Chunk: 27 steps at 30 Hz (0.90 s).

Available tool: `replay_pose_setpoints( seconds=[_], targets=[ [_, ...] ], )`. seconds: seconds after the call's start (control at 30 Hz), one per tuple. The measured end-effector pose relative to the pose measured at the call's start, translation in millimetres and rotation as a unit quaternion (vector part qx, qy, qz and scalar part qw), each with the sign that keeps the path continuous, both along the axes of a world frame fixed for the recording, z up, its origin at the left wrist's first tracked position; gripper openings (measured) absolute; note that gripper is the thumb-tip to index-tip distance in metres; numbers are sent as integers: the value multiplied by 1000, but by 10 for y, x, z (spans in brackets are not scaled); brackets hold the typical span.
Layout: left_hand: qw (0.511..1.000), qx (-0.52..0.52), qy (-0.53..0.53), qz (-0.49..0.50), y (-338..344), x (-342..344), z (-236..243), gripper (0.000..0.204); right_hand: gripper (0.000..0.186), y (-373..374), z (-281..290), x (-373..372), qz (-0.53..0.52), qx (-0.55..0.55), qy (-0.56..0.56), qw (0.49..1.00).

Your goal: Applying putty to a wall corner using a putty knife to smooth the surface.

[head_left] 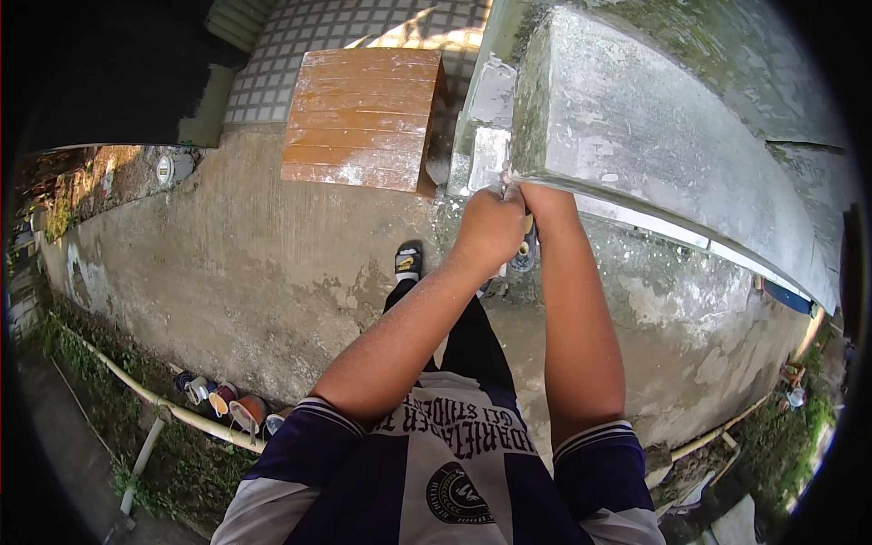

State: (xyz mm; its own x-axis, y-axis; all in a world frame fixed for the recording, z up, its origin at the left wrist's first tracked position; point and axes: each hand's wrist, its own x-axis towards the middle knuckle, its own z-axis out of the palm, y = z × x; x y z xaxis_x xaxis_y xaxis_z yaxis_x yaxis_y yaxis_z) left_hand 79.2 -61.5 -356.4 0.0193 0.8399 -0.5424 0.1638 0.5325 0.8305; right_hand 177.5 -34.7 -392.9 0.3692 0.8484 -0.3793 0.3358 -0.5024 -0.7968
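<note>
My left hand (493, 223) is closed, its fingers curled at the near corner of a raised grey concrete block (627, 109). Pressed close beside it, my right hand (549, 202) is bent inward, with its fingers largely hidden under the block's edge and behind the left hand. Between my wrists shows part of a dark and yellow object (528, 234), perhaps a tool, with a grey rounded part below it; its kind cannot be made out. Just beyond the hands lies a pale, whitish slab (489, 156) against the block's side. Pale dust speckles my left forearm.
An orange-brown wooden box or table (359, 118) with white dust stands ahead to the left. My sandalled foot (409, 261) is on worn concrete floor (245, 245). Several pots (245, 413) line a pale pipe rail (145, 391) at lower left. A round whitish lid (174, 168) lies far left.
</note>
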Motion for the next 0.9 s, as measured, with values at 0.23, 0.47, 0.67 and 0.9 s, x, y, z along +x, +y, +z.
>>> replay_pose_setpoints(
  seconds=[0.23, 0.47, 0.67, 0.9],
  targets=[
    [992, -52, 18, -110, -629, -255, 164, 43, 27, -504, 422, -238, -130, -133, 199, 962],
    [999, -44, 23, -21, -268, -65, 50, 40, 21, -265, 174, -47, 6, -78, 77, 994],
    [996, 10, 34, -82, -570, -245, 222, 40, 23, -506, 354, -236, -125, -133, 244, 953],
    [996, -64, 21, -66, -252, -150, 210, 40, 19, -323, -177, -17, -28, -64, 143, 987]
  ],
)
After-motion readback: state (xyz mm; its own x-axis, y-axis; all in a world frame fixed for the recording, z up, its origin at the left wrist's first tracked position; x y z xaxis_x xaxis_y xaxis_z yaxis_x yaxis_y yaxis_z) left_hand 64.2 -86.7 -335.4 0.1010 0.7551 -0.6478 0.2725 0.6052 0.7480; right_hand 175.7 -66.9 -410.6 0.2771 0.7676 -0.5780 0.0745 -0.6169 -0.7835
